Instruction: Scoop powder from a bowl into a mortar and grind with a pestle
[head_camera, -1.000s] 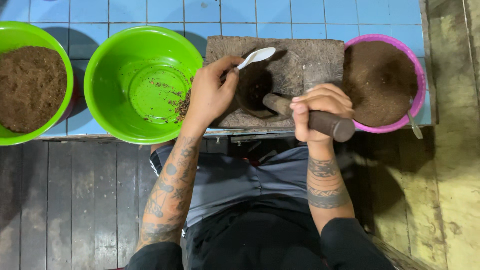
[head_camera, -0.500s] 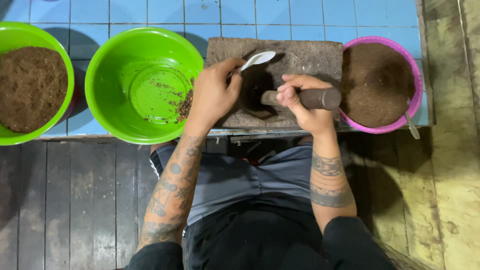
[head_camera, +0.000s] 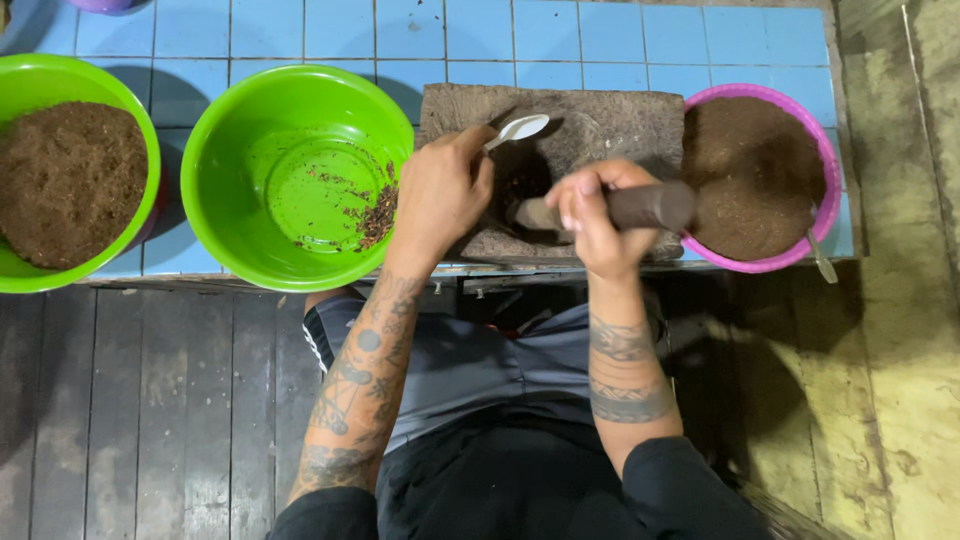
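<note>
left hand (head_camera: 440, 190): fingers curled, pinching a white spoon (head_camera: 518, 129), bowl pointing away over the stone mortar block (head_camera: 610, 110) | right hand (head_camera: 595, 215): fist closed around dark pestle (head_camera: 640, 205), tip in the hollow between both hands | near-empty green bowl (head_camera: 250, 120) just left of left hand | pink bowl (head_camera: 825, 160) of brown powder right of right hand

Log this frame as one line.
left hand: holds white spoon | right hand: grips pestle in stone mortar | green bowl left
</note>
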